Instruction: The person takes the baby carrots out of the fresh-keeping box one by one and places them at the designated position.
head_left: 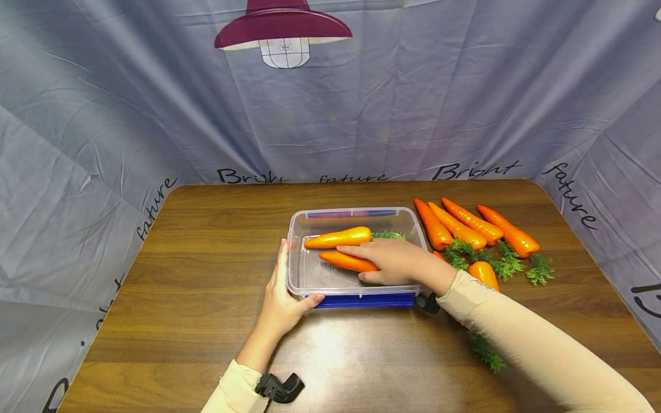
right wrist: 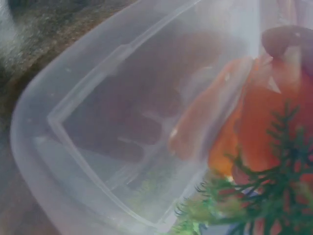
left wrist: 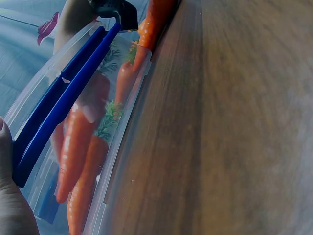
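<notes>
Here you are, right hand (head_left: 400, 261) down in the box (head_left: 356, 291), pinching the near carrot (head_left: 342, 261) between thumb and fingers, while your left hand (head_left: 281, 310) spreads round the near left corner, thumb along the near edge. Looks like the placing step, with this carrot coming to lie beside the far carrot (head_left: 338, 237); next, I'd judge, you loosen those fingers and lift clear without dragging it. And what a shine! The near one is deep orange, tip pointing left, thick end under your hand; its neighbour is paler, glossy, with feathery greens (head_left: 389, 235) at right. More carrots (head_left: 508, 230) lie on the counter (head_left: 206, 258) to the right.
</notes>
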A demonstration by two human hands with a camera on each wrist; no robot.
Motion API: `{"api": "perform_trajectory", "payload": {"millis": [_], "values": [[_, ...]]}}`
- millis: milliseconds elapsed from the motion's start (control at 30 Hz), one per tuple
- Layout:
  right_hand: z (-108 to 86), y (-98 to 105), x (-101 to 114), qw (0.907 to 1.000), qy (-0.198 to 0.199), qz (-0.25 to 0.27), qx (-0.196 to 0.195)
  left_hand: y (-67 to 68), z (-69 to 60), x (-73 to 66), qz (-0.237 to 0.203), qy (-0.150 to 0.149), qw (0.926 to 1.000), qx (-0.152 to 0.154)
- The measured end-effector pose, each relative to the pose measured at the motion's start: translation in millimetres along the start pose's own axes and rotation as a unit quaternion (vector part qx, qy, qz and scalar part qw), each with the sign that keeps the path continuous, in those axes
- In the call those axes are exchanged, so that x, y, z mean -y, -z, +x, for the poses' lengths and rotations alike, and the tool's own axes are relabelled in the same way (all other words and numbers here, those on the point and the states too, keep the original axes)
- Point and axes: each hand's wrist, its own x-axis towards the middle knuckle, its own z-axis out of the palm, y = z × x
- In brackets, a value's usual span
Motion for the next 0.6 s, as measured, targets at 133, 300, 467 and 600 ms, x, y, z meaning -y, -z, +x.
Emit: {"api": "perform_trajectory", "payload": {"millis": [133, 300, 467, 600], "values": [[-1.8, 6, 3, 0.9995, -0.012, -0.017, -0.023, 0.0, -0.3, -0.1, 0.004, -0.002, 1.0, -0.001], [-7.6, 16, 7, 0.9975, -0.03, -0.038, -0.052, -0.2, -0.5, -0.1, 0.006, -0.001, 1.0, -0.001], [-14.5, 27, 12, 0.9942, -0.025, -0.042, -0.097, -0.1, -0.5, 0.0, 0.005, 0.0, 1.0, 0.0], [-22.3, 34, 14, 0.9915, -0.029, -0.046, -0.118, 0.3, -0.1, -0.6, 0.005, 0.0, 1.0, 0.002]]}}
